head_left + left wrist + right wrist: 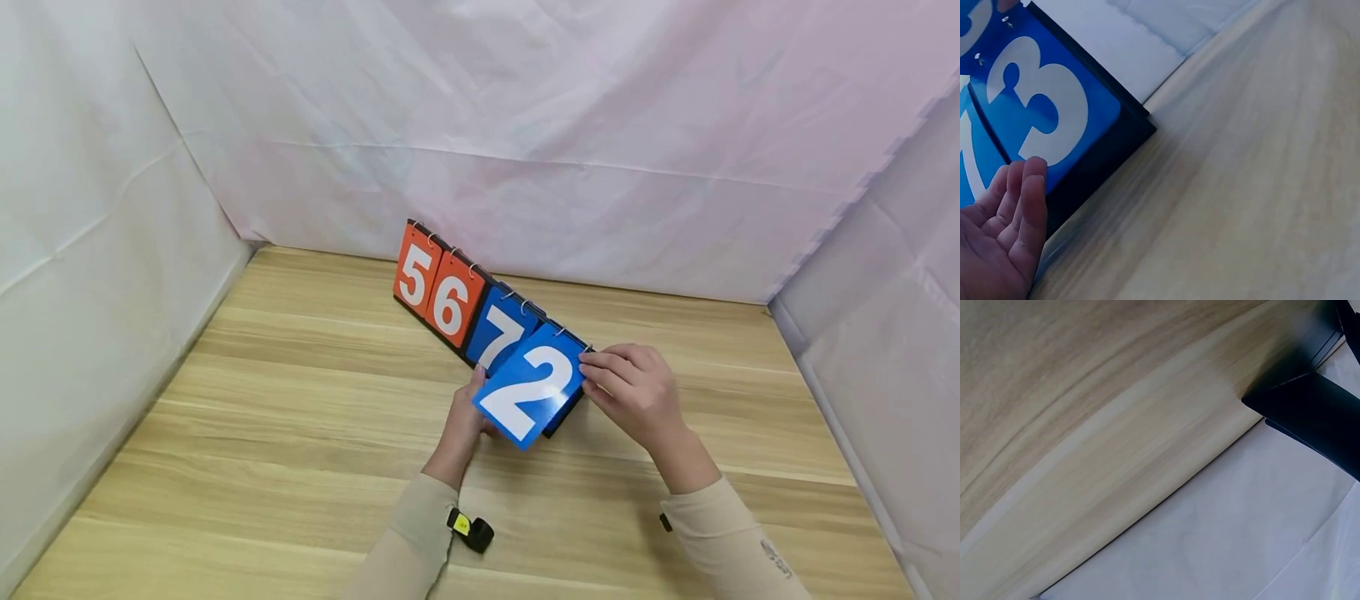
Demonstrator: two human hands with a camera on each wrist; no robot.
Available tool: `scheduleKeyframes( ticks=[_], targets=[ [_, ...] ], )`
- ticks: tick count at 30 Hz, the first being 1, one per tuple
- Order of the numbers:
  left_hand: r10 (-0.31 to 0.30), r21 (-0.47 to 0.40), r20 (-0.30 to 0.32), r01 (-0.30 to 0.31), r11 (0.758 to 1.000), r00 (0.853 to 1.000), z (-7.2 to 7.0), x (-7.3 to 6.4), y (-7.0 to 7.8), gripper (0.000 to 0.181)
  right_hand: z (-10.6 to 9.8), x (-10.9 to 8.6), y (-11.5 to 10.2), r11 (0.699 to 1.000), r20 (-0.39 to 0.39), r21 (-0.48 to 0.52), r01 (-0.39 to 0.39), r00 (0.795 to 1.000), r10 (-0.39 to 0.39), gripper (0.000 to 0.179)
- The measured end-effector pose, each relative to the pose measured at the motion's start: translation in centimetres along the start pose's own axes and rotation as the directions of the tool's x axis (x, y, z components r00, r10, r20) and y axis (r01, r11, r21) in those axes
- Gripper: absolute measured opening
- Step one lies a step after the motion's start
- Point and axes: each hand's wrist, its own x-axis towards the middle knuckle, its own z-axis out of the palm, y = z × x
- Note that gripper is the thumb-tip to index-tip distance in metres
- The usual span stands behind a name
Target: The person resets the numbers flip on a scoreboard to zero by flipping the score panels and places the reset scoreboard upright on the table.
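A flip scoreboard with red cards (439,287) reading 5 and 6 stands slanted on the table, a blue 7 card (501,325) beside them. The blue 2 card (525,387) is lifted away from the board on its rings. My right hand (633,387) pinches that card at its upper right edge. Below it, partly hidden by the card, is my left hand (465,421). In the left wrist view its fingers (1034,206) extend toward the lower edge of a blue 3 card (1054,106) underneath. The right wrist view shows the black board (1316,412), no hand.
The wood-grain table (300,417) spreads around the scoreboard. White cloth walls (525,125) rise at the back and both sides. A black strap with a yellow label (461,522) sits at the left sleeve.
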Motion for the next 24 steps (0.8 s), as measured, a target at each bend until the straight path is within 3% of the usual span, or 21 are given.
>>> scheduleKeyframes(
  ticks=[3,8,11,13,17,24],
  targets=[
    [-0.006,-0.005,-0.01,0.006,1.0,1.0,-0.2,0.0,0.2,0.078,0.0,-0.1,-0.1,1.0,0.023,0.0,0.006,1.0,-0.006,0.02],
    [-0.02,-0.057,0.034,0.022,0.998,0.999,-0.4,-0.7,1.4,0.08,-0.3,-0.3,-0.1,1.0,0.106,0.007,-0.015,0.994,0.015,0.022],
    [-0.031,-0.079,0.074,0.036,0.996,0.997,-0.5,-0.6,1.5,0.08,-0.4,-0.4,-0.1,0.999,0.15,0.005,-0.036,0.988,0.035,0.023],
    [-0.024,-0.094,0.1,0.034,0.995,0.995,-0.5,0.0,0.7,0.081,-0.4,-0.6,-0.1,0.999,0.166,-0.001,-0.047,0.985,0.046,0.023],
    [-0.003,-0.099,0.145,0.018,0.995,0.989,-0.5,0.0,0.6,0.069,-0.4,-0.9,-0.1,0.998,0.185,-0.01,-0.062,0.981,0.062,0.023],
    [-0.016,-0.06,0.144,0.025,0.998,0.989,-0.2,0.0,0.1,0.047,-0.3,-1.2,-0.1,0.995,0.22,-0.02,-0.098,0.97,0.1,0.023]
  ],
)
